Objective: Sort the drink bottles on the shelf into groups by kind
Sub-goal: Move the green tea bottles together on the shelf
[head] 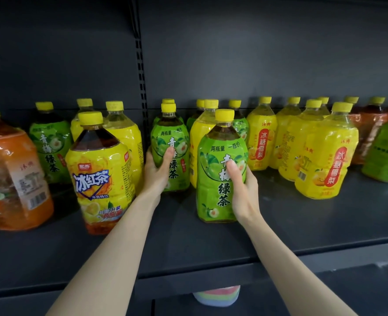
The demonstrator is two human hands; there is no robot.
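Reached in from below with both bare arms, over the front lip of the shelf (211, 245). Wrapped the right hand (244, 192) round the nearest green tea bottle (213, 192), with the thumb flat on the label and the other fingers out of sight behind. Gripped on the fat middle, likely for a firm hold on a big, full bottle. Kept upright, with the base on or just above the shelf; hard to tell which.

Wrapped the left hand (156, 172) round a second green tea bottle (178, 137) a little farther back, thumb on the front, in the same kind of hold. Held two of one kind at once, most likely to set together in one group.

Saw a yellow iced tea bottle (99, 179) with dark tea just beside the left arm, and an orange bottle (13, 179) at the left edge. Mixed up green, yellow and orange there; not sorted yet, by the look of it. Saw another green bottle (49, 144) farther back on the left, among yellow ones.

Looked tidier on the right. Saw the yellow pear bottles (325, 160) packed close, side by side. Saw some brown-orange bottles (368, 133) beyond those at the far right, with one blurred green bottle (384, 153) in front. Plenty left to move, at a guess.
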